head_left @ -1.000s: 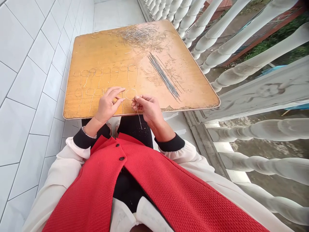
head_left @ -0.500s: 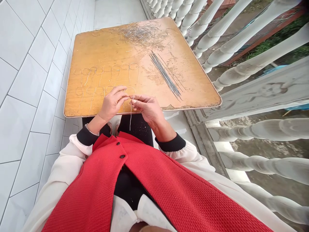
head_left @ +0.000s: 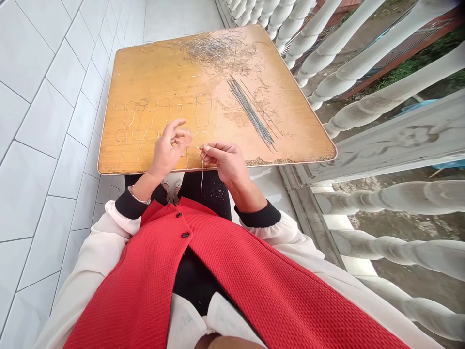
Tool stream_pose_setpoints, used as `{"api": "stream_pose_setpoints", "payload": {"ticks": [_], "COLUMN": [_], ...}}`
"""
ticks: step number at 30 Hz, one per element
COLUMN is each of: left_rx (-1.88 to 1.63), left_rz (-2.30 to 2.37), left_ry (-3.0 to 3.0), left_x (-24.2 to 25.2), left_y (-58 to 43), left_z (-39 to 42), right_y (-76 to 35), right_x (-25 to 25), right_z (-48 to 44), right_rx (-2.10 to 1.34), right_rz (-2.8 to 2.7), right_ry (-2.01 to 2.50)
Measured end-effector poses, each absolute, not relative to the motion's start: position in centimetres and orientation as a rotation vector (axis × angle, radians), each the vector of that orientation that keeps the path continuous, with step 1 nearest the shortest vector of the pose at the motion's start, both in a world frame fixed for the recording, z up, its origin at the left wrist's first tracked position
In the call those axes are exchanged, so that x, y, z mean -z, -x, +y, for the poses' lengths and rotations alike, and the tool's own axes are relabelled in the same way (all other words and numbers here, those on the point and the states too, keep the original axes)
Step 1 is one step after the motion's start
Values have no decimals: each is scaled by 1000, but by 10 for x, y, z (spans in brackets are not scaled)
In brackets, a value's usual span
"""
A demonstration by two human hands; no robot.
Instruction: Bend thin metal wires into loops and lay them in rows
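Note:
My right hand (head_left: 227, 160) pinches a thin wire (head_left: 202, 177) between thumb and fingers near the table's front edge. The wire bends into a rounded loop above the fingertips, and its tail hangs down past the edge. My left hand (head_left: 170, 145) is just left of it, raised with its fingers loosely apart and nothing visible in them. Two rows of looped wires with straight tails lie on the table (head_left: 145, 72); a far-row loop (head_left: 204, 99) sits beyond my hands. My left hand partly hides the nearer row.
A bundle of straight wires (head_left: 251, 114) lies to the right on the tabletop. At the far side is a tangled heap of wire (head_left: 214, 48). A white baluster railing (head_left: 348, 114) runs along the right, a tiled wall (head_left: 43, 135) along the left.
My left hand has let go of the wire and moved up and slightly left, its fingers spreading. My right hand keeps its pinch, shifted slightly right.

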State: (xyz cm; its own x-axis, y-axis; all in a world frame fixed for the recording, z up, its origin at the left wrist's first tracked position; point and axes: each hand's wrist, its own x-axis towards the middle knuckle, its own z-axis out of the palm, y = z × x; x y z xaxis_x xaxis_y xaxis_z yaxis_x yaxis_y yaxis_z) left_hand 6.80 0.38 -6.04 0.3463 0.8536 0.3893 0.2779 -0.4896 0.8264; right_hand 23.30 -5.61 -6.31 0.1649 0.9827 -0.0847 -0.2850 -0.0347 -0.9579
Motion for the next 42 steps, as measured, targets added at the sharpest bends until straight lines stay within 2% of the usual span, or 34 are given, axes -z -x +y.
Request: {"api": "stream_pose_setpoints", "payload": {"ticks": [5,13,19,22,27,30,35,42], "left_rx": [-947,-1073,-1111,-1113,-1047,-980,-867,-793], "left_rz": [1044,1181,1171,1163,1077,902,727,566], "left_ry": [-1725,-1739,-2007,-2168,-2497,-2726,-2886,-2914], "left_x": [44,72,78,75,77,82,86,82], "left_y": [-68,-58,-57,-54,-54,-56,-61,-63], "left_z": [10,24,15,7,-11,-23,-33,-36], "right_y": [-236,-267,-279,-296,-325,-322,-307,-300], "right_x": [60,60,66,74,77,74,79,80], "right_z": [-56,-3,29,28,-3,-25,-32,-19], "right_rx": [-1318,-1302,-1320,-1159,-438,-224,-234,-361], "right_rz": [-881,-904,-1034,-1191,-1697,-1969,-2280,-2339], "right_ry": [1125,1449,1556,1603,1633,1537,1439,1372]}}
